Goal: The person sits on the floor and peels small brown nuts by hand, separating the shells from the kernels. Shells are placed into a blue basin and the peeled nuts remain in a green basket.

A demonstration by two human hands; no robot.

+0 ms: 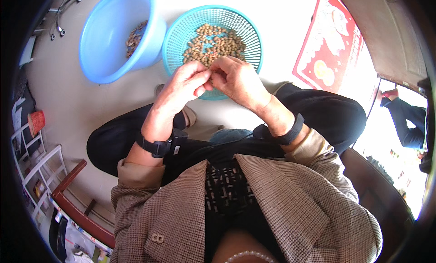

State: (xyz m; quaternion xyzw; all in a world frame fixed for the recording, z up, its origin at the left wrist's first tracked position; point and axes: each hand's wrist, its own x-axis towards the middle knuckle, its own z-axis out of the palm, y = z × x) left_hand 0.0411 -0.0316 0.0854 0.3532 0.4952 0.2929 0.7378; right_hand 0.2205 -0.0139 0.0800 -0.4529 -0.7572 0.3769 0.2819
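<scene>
A turquoise plastic basket point(253, 35) with slotted walls stands in front of me. Small tan nuts or seeds point(218, 45) cover much of its bottom, a few of them pinkish. Over the basket's near rim, my left hand point(184, 84) and my right hand point(238, 81) meet at the fingertips. Thumbs and forefingers are pinched together on a small brownish piece, mostly hidden by the fingers. To the left, a light blue plastic tub point(102, 41) appears tilted, with dark brown shell-like bits point(136, 40) in it.
A red printed box or board point(327, 48) lies right of the basket, beside a brown door point(398, 31). Another person's legs point(405, 120) show through the doorway. At left are a white metal rack point(44, 167) and a dark red wooden frame point(68, 181). My knees flank the basket's near side.
</scene>
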